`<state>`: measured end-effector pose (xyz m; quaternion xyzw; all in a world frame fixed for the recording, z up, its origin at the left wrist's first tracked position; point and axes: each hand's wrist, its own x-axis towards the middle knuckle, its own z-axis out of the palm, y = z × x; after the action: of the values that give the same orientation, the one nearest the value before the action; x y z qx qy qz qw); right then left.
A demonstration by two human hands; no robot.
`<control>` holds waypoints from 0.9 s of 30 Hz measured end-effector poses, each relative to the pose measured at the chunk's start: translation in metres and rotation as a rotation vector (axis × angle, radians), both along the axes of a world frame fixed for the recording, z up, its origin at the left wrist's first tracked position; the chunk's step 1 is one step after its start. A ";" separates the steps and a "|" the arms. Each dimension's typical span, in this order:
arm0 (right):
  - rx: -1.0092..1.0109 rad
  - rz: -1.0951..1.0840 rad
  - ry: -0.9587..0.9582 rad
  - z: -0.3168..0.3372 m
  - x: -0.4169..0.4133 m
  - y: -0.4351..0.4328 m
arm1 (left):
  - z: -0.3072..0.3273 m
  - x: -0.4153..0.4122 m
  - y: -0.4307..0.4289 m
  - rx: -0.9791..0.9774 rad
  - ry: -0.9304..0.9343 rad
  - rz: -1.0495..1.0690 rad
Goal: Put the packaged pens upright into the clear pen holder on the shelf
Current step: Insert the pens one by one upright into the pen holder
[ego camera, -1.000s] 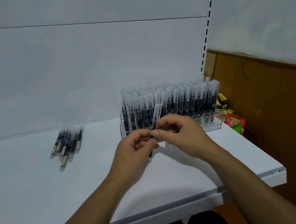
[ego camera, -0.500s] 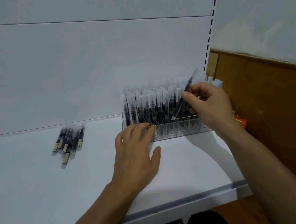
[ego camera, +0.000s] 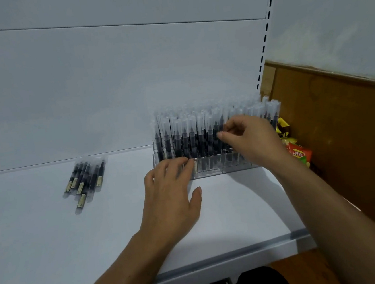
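- The white shelf (ego camera: 53, 237) spans the foreground, with its front edge nearest the viewer. Both bare forearms reach over that edge.
- The left hand (ego camera: 171, 196) lies palm down on the shelf with fingers straight and spread and the thumb out to the side. It grips nothing. Its fingertips touch the lower front wall of the pen holder at the left end.
- A loose pile of packaged pens (ego camera: 85, 178) lies flat on the shelf, well apart to the left of the left hand, with no hand on it.
- The clear pen holder (ego camera: 210, 170) stands on the right part of the shelf, near the back. It is densely filled with standing pens (ego camera: 181, 137), upright with clear caps on top.
- The right hand (ego camera: 251, 142) is over the holder's right half, fingers curled. Thumb and forefinger pinch one packaged pen (ego camera: 215, 127) in the front rows. That pen stands roughly upright among the others, its lower end inside the holder. Motion blur hides the exact contact.
- Snack packets (ego camera: 298, 153) lie beyond the shelf's right end, beside a wooden panel (ego camera: 342, 125).
- The white back panel (ego camera: 106, 81) rises behind the shelf.
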<state>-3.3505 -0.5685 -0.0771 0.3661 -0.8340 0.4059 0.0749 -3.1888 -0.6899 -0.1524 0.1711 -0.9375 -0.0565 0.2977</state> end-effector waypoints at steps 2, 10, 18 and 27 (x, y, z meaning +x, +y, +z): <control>0.103 0.000 -0.012 -0.009 0.001 -0.003 | 0.000 0.000 0.000 0.006 0.000 0.002; 0.111 -0.038 -0.018 -0.012 0.003 -0.007 | 0.002 0.002 0.000 0.048 0.010 -0.032; 0.258 -0.097 0.071 -0.002 0.028 0.008 | 0.012 0.018 -0.011 0.152 0.039 -0.148; 0.377 0.334 -0.015 -0.013 0.112 -0.063 | 0.021 0.078 -0.072 0.285 0.059 0.019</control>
<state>-3.2389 -0.6319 -0.0904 0.5033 -0.8235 0.2527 -0.0688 -3.1113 -0.7622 -0.1318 0.2187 -0.9091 -0.1915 0.2985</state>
